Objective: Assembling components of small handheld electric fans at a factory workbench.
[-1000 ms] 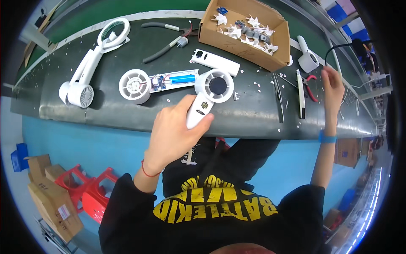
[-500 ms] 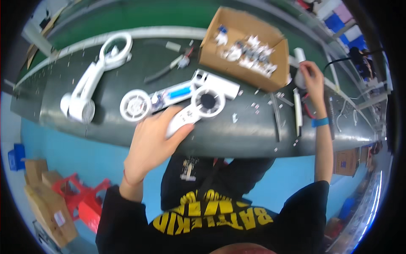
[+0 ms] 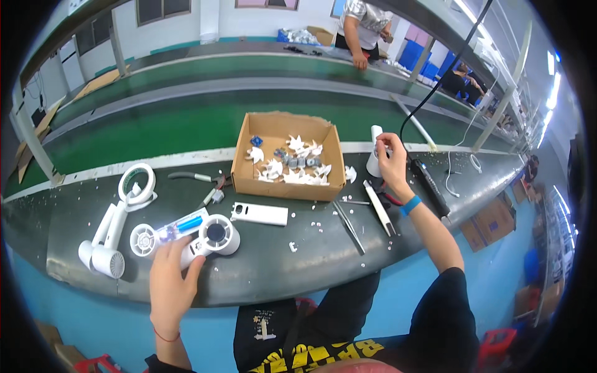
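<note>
On the long dark-green surface (image 3: 298, 261), my left hand (image 3: 171, 280) presses down on the opened white plastic fan housing (image 3: 193, 236) near its front edge. My right hand (image 3: 392, 163) grips a white plastic cylinder (image 3: 375, 152) beside the brown cardboard box (image 3: 289, 180).

My head has come up — the far green belt (image 3: 186, 118) and a person (image 3: 364, 25) bent over the next line are in sight now, where a second ago I saw only the bench top (image 3: 298, 267) from above. My right hand (image 3: 392, 158) has travelled from the pliers near the bench's right end to the white cylinder (image 3: 375, 152) by the cardboard box's (image 3: 289, 183) right side, fingers closed around it. My left hand (image 3: 171, 280) has slid back — only fingertips rest on the open fan unit (image 3: 196, 239) near the front edge.
</note>
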`<state>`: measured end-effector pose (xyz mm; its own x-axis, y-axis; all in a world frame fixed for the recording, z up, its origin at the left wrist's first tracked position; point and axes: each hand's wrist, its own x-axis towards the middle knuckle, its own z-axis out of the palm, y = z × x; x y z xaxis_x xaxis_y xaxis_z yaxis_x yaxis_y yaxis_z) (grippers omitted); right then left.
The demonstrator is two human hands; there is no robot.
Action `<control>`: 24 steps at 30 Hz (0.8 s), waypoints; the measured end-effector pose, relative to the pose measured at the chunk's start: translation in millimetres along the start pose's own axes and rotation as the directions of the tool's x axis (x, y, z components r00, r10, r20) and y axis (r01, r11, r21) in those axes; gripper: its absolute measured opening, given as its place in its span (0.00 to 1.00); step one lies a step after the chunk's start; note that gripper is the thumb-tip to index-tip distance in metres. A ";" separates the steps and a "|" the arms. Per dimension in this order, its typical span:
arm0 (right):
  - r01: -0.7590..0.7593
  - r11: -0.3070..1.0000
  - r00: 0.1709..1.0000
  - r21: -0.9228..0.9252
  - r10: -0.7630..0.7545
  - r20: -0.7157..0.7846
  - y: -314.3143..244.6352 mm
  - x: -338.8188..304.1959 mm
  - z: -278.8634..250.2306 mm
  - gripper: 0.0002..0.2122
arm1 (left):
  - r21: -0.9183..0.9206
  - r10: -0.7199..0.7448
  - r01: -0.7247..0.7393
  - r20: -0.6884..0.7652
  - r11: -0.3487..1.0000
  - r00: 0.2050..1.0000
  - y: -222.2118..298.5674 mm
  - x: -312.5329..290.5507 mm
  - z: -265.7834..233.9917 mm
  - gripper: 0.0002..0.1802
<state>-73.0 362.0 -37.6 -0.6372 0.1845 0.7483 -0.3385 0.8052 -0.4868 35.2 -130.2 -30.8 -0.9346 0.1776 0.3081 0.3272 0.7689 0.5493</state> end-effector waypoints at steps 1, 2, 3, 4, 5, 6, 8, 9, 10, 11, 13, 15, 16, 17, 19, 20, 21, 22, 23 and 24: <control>-0.051 0.998 0.998 0.024 0.052 -0.038 -4.1 3.2 -5.4 0.04 | -0.003 0.009 -0.009 -0.012 1.000 1.000 0.8 1.5 4.4 0.20; -0.052 0.998 0.996 0.022 0.053 -0.068 -9.6 10.0 -14.6 0.05 | -0.017 0.008 -0.009 -0.055 1.000 0.998 3.7 4.2 10.8 0.20; -0.062 0.998 0.994 0.025 0.064 -0.090 -24.4 12.5 -24.3 0.05 | -0.024 -0.002 0.000 -0.090 1.000 0.996 5.7 2.5 15.4 0.19; -0.089 0.993 0.993 0.082 0.095 -0.066 -54.5 12.1 -33.1 0.05 | -0.044 -0.035 0.029 -0.132 0.999 0.991 7.2 -0.7 19.9 0.19; -0.028 0.994 0.995 0.104 0.038 -0.087 -73.8 8.3 -38.7 0.04 | -0.043 -0.038 0.032 -0.125 0.999 0.991 9.4 -3.7 22.6 0.19; -0.023 0.991 0.998 0.132 0.030 -0.051 -101.4 0.2 -48.9 0.03 | -0.012 0.046 -0.051 -0.263 0.999 0.964 12.2 -5.0 25.5 0.19; 0.052 0.995 0.998 0.091 -0.055 0.027 -149.6 -28.0 -62.8 0.01 | -0.102 0.033 -0.092 -0.474 0.990 0.880 26.4 -13.7 33.7 0.19; 0.133 0.991 0.988 0.029 -0.135 0.077 -166.8 -42.6 -63.4 0.02 | -0.207 0.040 -0.142 -0.431 0.968 0.901 32.2 -23.9 39.1 0.19; 0.302 0.952 0.948 0.043 -0.305 0.088 -180.6 -55.7 -59.0 0.05 | -0.307 0.055 -0.186 -0.388 0.933 0.920 40.7 -30.6 42.7 0.19; 0.351 0.930 0.929 0.105 -0.360 0.084 -189.8 -72.3 -55.6 0.07 | -0.439 0.130 -0.261 -0.307 0.860 0.943 63.1 -25.1 45.7 0.21; 0.316 0.932 0.946 0.179 -0.324 0.016 -212.8 -103.7 -42.3 0.08 | -0.596 0.322 -0.305 -0.082 0.743 0.943 103.3 -21.3 57.4 0.39; 0.306 0.908 0.950 0.286 -0.310 -0.034 -236.4 -121.2 -28.6 0.09 | -0.575 0.450 -0.352 0.032 0.738 0.892 124.5 -28.2 73.1 0.50; 0.245 0.896 0.969 0.369 -0.243 -0.053 -240.5 -125.9 -25.9 0.09 | -0.731 0.384 -0.238 0.035 0.639 0.923 121.1 -36.9 85.2 0.51; 0.181 0.870 0.983 0.458 -0.171 -0.064 -242.9 -128.2 -24.8 0.09 | -0.850 0.306 -0.119 0.052 0.513 0.951 115.5 -45.8 98.0 0.51; -0.079 0.772 0.991 0.631 -0.008 0.134 -250.3 -135.8 -26.6 0.10 | -0.786 0.358 -0.193 0.040 0.588 0.933 103.6 -44.6 102.8 0.50; -0.008 0.807 0.988 0.590 -0.083 0.128 -252.6 -137.5 -25.2 0.10 | -0.838 0.359 -0.132 0.081 0.530 0.930 106.0 -42.1 98.9 0.49; 0.066 0.827 0.977 0.559 -0.167 0.131 -251.7 -139.2 -20.0 0.09 | -0.878 0.346 -0.068 0.114 0.473 0.931 105.5 -39.9 98.3 0.48; 0.011 0.772 0.965 0.635 -0.174 0.195 -252.7 -136.6 -19.4 0.10 | -0.899 0.325 -0.049 0.106 0.436 0.940 103.7 -39.8 95.5 0.48; -0.055 0.711 0.955 0.701 -0.167 0.245 -252.6 -136.5 -19.6 0.12 | -0.920 0.309 -0.041 0.089 0.390 0.947 100.6 -41.3 94.6 0.48; -0.076 0.662 0.951 0.746 -0.176 0.254 -246.8 -136.3 -17.8 0.11 | -0.878 0.265 -0.011 0.133 0.478 0.955 93.8 -41.9 86.7 0.47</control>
<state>109.7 148.2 -11.4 -0.7221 -0.1097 0.6830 -0.6917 0.0983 -0.7155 93.0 -12.2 -59.5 -0.8242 0.4554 0.3367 0.2887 -0.1736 0.9416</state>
